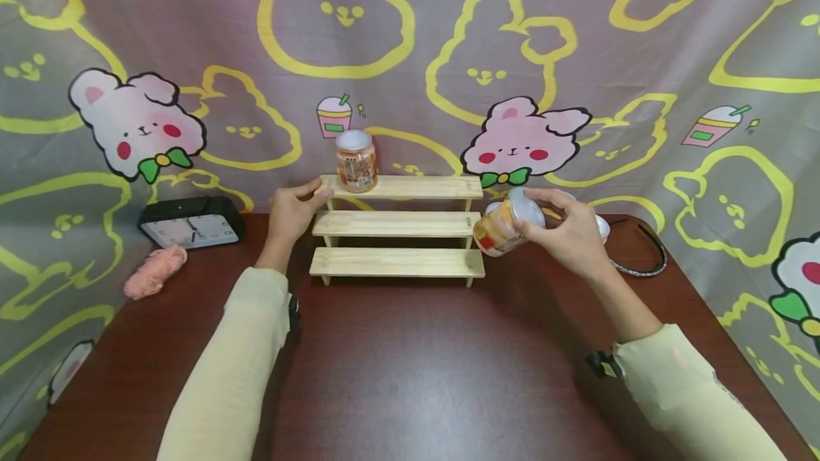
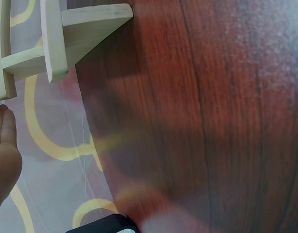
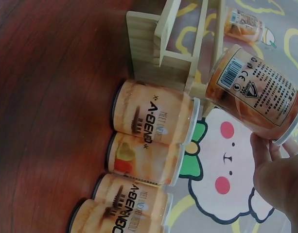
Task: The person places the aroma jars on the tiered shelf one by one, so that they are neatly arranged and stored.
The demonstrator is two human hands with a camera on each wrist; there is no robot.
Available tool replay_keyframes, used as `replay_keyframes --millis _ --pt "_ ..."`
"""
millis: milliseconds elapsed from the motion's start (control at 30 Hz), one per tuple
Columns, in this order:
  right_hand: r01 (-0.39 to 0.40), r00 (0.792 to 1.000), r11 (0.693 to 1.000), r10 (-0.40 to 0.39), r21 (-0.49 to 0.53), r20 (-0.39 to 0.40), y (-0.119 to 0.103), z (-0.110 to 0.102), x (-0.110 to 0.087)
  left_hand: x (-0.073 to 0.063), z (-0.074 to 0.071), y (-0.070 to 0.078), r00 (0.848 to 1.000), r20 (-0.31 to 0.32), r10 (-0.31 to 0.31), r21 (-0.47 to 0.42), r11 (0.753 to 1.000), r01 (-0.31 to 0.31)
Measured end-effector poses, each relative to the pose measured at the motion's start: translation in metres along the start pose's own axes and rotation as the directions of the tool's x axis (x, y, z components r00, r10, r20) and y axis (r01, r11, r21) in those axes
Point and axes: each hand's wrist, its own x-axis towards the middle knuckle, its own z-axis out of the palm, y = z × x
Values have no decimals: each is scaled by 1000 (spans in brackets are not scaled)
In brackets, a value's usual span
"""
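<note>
A three-tier wooden shelf stands on the table against the cloth backdrop. At the left end of its top tier, my left hand holds the board's edge between thumb and fingers; only part of this hand shows in the left wrist view. My right hand grips a clear plastic jar with a printed orange label, tilted, beside the shelf's right end. Its barcode side shows on the jar in the right wrist view. Another such jar stands upright on the top tier, toward the left.
Several more labelled jars stand in a row on the table right of the shelf, mostly hidden behind my right hand in the head view. A headband lies farther right. At left are a black clock and a fluffy pink item.
</note>
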Motion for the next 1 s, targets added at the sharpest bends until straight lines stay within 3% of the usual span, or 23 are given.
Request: replay_keyframes --millis 467,1000 --pt "69 996 997 -68 17 -62 -10 12 16 1 -1 2 1000 1 12 -6 1000 -12" --pt "-31 996 992 42 126 -85 -23 21 38 0 0 -1 999 -21 29 -4 1000 -29"
